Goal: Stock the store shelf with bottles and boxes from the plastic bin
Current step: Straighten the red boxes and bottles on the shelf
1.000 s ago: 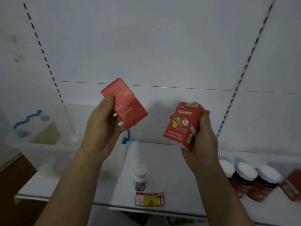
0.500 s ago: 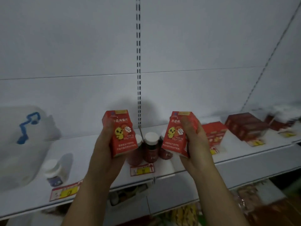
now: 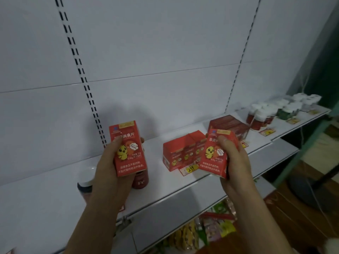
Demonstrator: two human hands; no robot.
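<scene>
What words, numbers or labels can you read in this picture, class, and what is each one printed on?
"消食片": left box, held by the left hand.
"珍迪": right box, held by the right hand; thumb hides the rest.
"FC": dark red bottle behind the left box.
"299": yellow price tag, handwritten.
Small print on both boxes, shelved boxes and far tags: too blurred to read.

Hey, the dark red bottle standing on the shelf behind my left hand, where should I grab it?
Grip the dark red bottle around its round body, from the right side. It stands upright; your left hand and the red box it holds cover its top and left.
</scene>
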